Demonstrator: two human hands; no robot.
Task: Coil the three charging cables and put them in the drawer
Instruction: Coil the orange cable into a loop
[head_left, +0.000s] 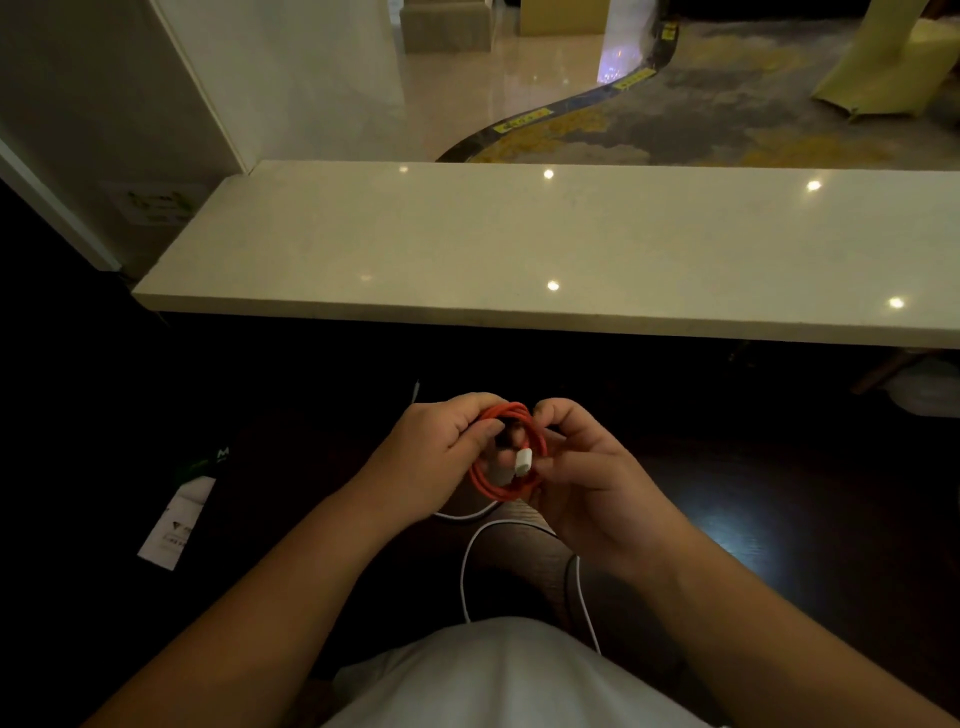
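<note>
Here, both hands hold the orange cable (506, 457), wound into a small coil between them below the table (519, 249) edge. Left hand (441, 457) curls round the coil's left side; right hand (587, 467) pinches near the white plug (522, 462). A white cable (467, 561) loops loose in the lap. A white tag (176, 519) lies at left.
</note>
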